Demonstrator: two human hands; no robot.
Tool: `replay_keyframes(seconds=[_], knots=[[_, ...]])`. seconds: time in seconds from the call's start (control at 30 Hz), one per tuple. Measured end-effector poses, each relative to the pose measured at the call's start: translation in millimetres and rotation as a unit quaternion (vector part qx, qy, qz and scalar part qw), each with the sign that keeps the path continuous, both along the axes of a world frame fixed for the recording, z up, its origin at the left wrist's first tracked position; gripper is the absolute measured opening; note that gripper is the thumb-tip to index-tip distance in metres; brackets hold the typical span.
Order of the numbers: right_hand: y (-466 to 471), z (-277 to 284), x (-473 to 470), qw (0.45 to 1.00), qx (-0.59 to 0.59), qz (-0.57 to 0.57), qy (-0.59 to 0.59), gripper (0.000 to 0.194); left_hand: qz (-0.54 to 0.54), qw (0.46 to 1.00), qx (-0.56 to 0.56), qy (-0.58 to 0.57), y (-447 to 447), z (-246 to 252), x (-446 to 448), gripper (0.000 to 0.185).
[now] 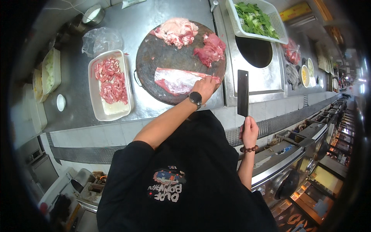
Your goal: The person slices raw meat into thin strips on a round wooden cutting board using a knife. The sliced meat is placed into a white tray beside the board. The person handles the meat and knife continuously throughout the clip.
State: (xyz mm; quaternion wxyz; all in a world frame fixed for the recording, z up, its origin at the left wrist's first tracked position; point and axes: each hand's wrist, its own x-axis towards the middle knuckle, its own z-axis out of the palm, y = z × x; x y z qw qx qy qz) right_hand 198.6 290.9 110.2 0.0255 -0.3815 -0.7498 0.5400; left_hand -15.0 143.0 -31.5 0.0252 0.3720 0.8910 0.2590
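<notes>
A long slab of raw meat (176, 81) with a whitish membrane lies across the near part of a round wooden chopping block (174, 58). My left hand (205, 87), a watch at its wrist, rests with bent fingers on the slab's right end; whether it grips the meat is hard to tell. Off to the block's right, my right hand (249, 130) holds a cleaver (243, 92) by the handle, blade pointing away from me. Pale fatty meat (178, 30) lies at the block's far side, and redder meat (211, 50) at its right.
Left of the block stands a white plastic tub (129, 95) of sliced meat (111, 81), with a clear plastic bag (101, 42) behind it. A white basket (256, 35) of leafy greens (255, 18) sits over a round opening at the right. A small white bowl (61, 102) is farther left.
</notes>
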Motion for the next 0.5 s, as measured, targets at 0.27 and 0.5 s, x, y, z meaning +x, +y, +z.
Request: replay_keyframes(seconds=[0.27, 0.5], knots=[[64.3, -13.0, -20.7, 0.998, -0.012, 0.054, 0.002, 0.035, 0.071, 0.997, 0.014, 0.038, 13.1, 9.3, -6.5, 0.010], [113.2, -29.8, -34.7, 0.997, -0.064, 0.051, 0.008, 0.034, 0.297, 0.916, 0.160, -0.218, -26.9, 52.8, -26.4, 0.025]])
